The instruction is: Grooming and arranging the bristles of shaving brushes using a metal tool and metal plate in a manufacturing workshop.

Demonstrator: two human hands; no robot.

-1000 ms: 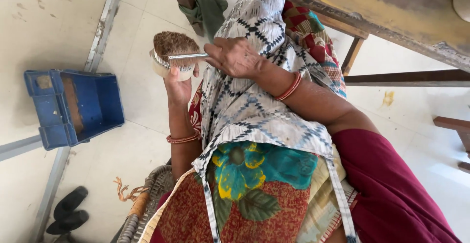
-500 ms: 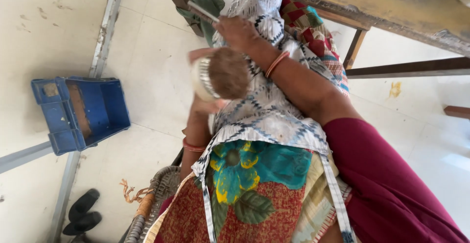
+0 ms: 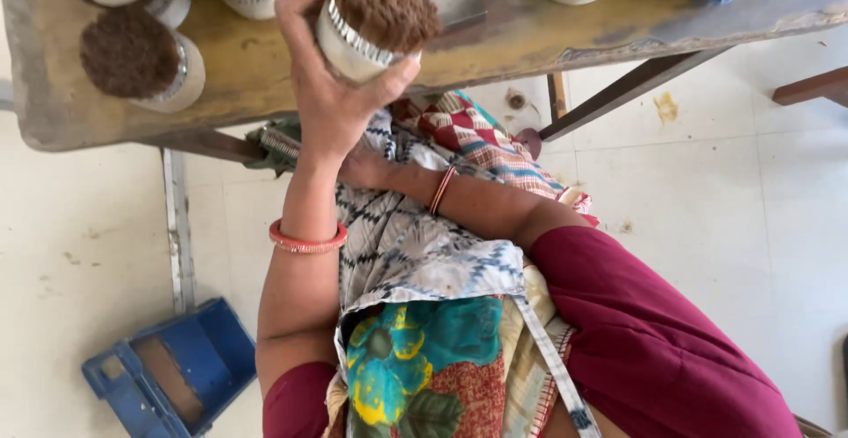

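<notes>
The left hand is raised to the edge of the bench, fingers wrapped around a round white brush head filled with brown bristles. The brush head is held tilted, bristle face pointing up and to the right, just in front of the bench edge.

The right hand rests low on the lap, on the patterned cloth, beside a green cloth. It is mostly hidden behind the left wrist, so its grip cannot be told.

On the bench stand several more brush heads of the same kind. One lies at the left with its brown bristle face showing; others sit cut off along the top edge.

On the floor at lower left stands a blue crate, open at the top, with a flat brown piece lying inside.
</notes>
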